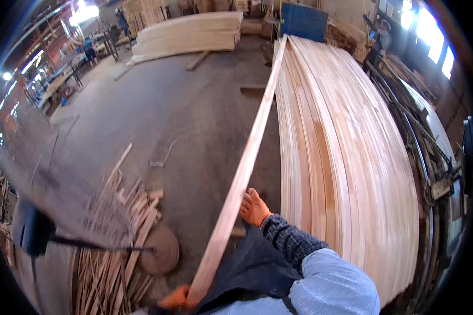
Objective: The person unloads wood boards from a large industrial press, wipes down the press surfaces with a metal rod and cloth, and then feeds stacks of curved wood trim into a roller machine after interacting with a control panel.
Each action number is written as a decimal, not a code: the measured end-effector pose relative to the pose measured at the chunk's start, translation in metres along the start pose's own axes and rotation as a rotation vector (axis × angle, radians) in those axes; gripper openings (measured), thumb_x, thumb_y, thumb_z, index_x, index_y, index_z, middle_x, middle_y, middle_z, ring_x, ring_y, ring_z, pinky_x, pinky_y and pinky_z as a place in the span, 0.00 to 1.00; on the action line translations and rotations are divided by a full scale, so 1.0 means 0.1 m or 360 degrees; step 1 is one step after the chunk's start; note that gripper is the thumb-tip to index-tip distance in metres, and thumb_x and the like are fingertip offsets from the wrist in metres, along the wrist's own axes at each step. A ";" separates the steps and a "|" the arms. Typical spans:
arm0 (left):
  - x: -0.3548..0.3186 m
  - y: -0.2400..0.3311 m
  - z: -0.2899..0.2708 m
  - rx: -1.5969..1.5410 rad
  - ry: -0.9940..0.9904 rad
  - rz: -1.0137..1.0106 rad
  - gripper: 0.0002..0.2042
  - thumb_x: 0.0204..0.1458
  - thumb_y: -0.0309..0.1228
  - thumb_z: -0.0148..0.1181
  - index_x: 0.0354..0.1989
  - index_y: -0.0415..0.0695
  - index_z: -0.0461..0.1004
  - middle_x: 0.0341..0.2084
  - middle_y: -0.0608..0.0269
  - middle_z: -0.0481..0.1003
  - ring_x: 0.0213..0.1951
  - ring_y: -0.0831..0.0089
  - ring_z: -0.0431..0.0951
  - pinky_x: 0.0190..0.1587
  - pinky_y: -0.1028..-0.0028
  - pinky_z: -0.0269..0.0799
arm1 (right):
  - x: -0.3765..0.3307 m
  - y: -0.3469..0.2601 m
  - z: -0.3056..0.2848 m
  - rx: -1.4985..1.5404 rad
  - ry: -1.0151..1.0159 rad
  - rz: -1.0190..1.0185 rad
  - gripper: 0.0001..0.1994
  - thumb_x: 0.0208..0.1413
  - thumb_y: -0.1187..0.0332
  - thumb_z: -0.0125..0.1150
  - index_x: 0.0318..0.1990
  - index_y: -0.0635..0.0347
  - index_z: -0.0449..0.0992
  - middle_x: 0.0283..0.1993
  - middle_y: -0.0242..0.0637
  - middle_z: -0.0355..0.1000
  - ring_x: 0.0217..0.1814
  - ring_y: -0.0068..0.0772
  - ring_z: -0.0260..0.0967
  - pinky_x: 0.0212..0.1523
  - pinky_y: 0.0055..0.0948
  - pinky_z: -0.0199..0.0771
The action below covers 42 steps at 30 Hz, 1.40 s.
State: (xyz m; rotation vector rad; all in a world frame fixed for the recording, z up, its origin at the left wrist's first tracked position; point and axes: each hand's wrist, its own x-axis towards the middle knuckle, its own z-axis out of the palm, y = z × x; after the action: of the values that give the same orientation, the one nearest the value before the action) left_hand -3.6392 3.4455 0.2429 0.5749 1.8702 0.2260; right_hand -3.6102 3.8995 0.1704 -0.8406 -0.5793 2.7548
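A long pale wooden board [237,184] slants from the bottom of the head view up to the far end of a wide stack of boards [347,147] on my right. My left hand [174,298], in an orange glove, is closed on the board's near end, partly cut off and blurred. Farther along, my right hand [254,209], also orange-gloved, holds the board at its right edge; the thumb shows and some fingertips are hidden by the wood. The board's far tip meets the stack's far left corner.
Scrap strips [115,247] lie heaped at lower left beside a round brown disc [160,251]. A blurred fan-like object with a dark hub [32,228] stands at far left. Another board stack [189,37] lies beyond the floor; metal rails [418,142] flank the right stack.
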 end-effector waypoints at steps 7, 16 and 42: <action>1.12 1.13 -0.76 -0.0487 0.0310 -0.0030 0.23 0.58 0.38 0.60 0.60 0.41 0.71 0.52 0.53 0.76 0.53 0.64 0.73 0.55 0.63 0.68 | 2.10 -1.52 -0.05 -0.0283 0.0515 -0.0043 0.27 0.60 0.48 0.59 0.58 0.58 0.68 0.43 0.45 0.75 0.44 0.50 0.75 0.47 0.58 0.74; 2.39 3.87 -2.92 -0.1068 0.0165 -0.0098 0.47 0.41 0.52 0.74 0.63 0.30 0.63 0.55 0.43 0.71 0.53 0.58 0.74 0.57 0.64 0.69 | 2.26 -2.19 0.50 -0.0083 0.0174 0.0469 0.26 0.59 0.49 0.61 0.55 0.60 0.71 0.50 0.44 0.74 0.54 0.48 0.71 0.60 0.51 0.69; 4.22 4.39 -5.69 -0.0627 0.1263 0.0202 0.20 0.57 0.39 0.56 0.58 0.51 0.73 0.46 0.55 0.78 0.48 0.61 0.78 0.53 0.63 0.73 | 6.43 -6.02 2.68 -0.0301 -0.0334 -0.0246 0.40 0.53 0.35 0.59 0.56 0.66 0.69 0.50 0.51 0.73 0.53 0.52 0.72 0.56 0.53 0.73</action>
State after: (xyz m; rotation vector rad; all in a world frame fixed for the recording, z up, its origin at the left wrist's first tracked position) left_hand -4.1549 4.0982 0.2878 0.3451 2.4480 0.9988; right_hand -4.2418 4.5536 0.3137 -0.5191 -0.9147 2.6933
